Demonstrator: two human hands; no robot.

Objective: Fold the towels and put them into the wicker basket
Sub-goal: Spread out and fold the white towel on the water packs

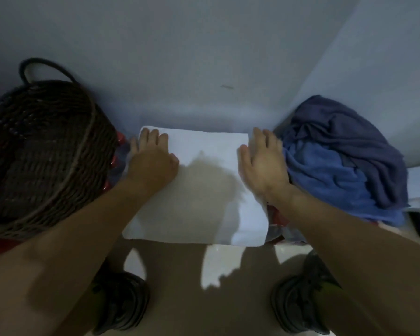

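A white towel (201, 190) lies flat as a rectangle in front of me, its far edge against the wall. My left hand (150, 158) rests palm down on its far left corner with straight fingers. On the towel's far right edge lies my right hand (262, 163), also flat with straight fingers. The dark brown wicker basket (41, 151) with a black handle stands to the left, close to my left hand. A heap of unfolded towels sits at the right: a dark blue towel (344, 132) on top and a lighter blue towel (330, 178) beneath.
The grey wall (204, 57) rises straight behind the towel, and a side wall closes the right corner. Red patterned fabric (118, 141) shows between basket and towel. My two dark shoes (121, 304) stand on the pale floor below the towel.
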